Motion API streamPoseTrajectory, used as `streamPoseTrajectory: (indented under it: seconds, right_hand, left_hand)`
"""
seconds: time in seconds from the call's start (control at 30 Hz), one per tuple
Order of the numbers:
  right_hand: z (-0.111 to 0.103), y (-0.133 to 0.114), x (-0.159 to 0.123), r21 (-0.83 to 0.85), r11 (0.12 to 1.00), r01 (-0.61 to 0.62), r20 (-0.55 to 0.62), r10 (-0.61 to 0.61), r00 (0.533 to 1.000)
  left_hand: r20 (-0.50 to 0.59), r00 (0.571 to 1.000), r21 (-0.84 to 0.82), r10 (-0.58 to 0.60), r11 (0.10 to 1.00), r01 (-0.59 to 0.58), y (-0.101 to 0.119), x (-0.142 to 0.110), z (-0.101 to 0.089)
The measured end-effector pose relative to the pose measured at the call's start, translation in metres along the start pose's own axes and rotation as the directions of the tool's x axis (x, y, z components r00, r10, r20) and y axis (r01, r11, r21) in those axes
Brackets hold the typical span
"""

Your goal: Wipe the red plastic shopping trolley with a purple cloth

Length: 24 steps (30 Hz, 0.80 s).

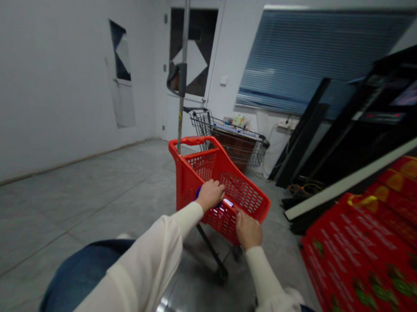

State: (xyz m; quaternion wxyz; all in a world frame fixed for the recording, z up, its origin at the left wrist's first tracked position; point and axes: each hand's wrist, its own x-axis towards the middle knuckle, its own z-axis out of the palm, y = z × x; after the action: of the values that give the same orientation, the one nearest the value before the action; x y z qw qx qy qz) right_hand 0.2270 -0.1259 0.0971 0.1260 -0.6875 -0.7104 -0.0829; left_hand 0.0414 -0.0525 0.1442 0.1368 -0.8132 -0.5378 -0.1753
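A red plastic shopping cart (193,174) with slotted basket walls stands tilted in front of me on a dark metal frame. Over the near rim of its basket is my left hand (210,195), with its fingers curled. A purple item (198,192) shows at the edges of that hand, mostly covered by it; I cannot make out its kind. Farther right along the same rim, my right hand (249,230) is closed, its fingertips pinching the basket edge. Between the two hands a small pale, shiny strip (228,202) lies on the rim.
A metal pole (185,38) with a dark hook-like handle rises by the cart's handle. Behind stands a grey wire cart (261,145). Red printed boxes (360,257) are stacked at right, near dark leaning panels (305,138). A door (214,49) and a blue blind (304,58) are behind.
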Motion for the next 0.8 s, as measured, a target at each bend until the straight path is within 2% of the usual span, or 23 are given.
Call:
streamPoseTrajectory:
  seconds: [0.07, 0.17, 0.27, 0.33, 0.4, 0.53, 0.6, 0.67, 0.73, 0.8]
  right_hand:
    - [0.000, 0.000, 0.001, -0.018, 1.000, 0.012, 0.007, -0.012, 1.000]
    - [0.001, 0.003, 0.000, -0.045, 0.999, 0.003, 0.010, -0.003, 1.000]
    - [0.004, 0.002, -0.002, -0.067, 0.998, -0.010, -0.006, 0.010, 1.000]
    - [0.007, -0.001, -0.001, -0.070, 0.998, -0.009, -0.015, 0.008, 1.000]
    - [0.009, -0.005, 0.000, -0.071, 0.997, -0.007, -0.020, 0.005, 1.000]
    - [0.010, -0.009, 0.002, -0.078, 0.997, 0.003, -0.015, -0.004, 1.000]
    - [0.009, -0.008, 0.001, -0.083, 0.997, 0.012, -0.006, -0.013, 1.000]
    - [0.007, -0.008, 0.000, -0.080, 0.997, 0.020, 0.003, -0.020, 1.000]
    - [0.005, -0.008, -0.001, -0.073, 0.997, 0.012, 0.006, -0.012, 1.000]
    - [0.005, -0.011, -0.002, -0.073, 0.997, -0.005, 0.005, 0.006, 1.000]
  left_hand:
    - [0.019, 0.999, -0.004, 0.037, 0.999, -0.037, 0.003, 0.000, -0.002]
    - [0.074, 0.995, 0.019, 0.067, 0.997, -0.068, -0.021, 0.009, -0.012]
    - [0.056, 0.998, 0.065, -0.024, 0.998, 0.021, -0.053, 0.018, -0.020]
    - [0.031, 0.997, 0.069, -0.067, 0.995, 0.065, -0.061, 0.019, -0.020]
    - [0.028, 0.998, 0.052, -0.058, 0.997, 0.056, -0.050, 0.014, -0.014]
    - [0.031, 0.999, -0.017, 0.032, 0.999, -0.031, -0.003, -0.002, -0.001]
    - [0.034, 0.997, -0.047, 0.076, 0.996, -0.074, 0.009, -0.005, 0.001]
    - [0.052, 0.993, -0.062, 0.110, 0.992, -0.107, 0.005, -0.003, -0.002]
    - [0.072, 0.992, -0.052, 0.101, 0.994, -0.097, -0.013, 0.002, -0.008]
    - [0.075, 0.996, -0.022, 0.041, 0.999, -0.039, -0.035, 0.007, -0.013]
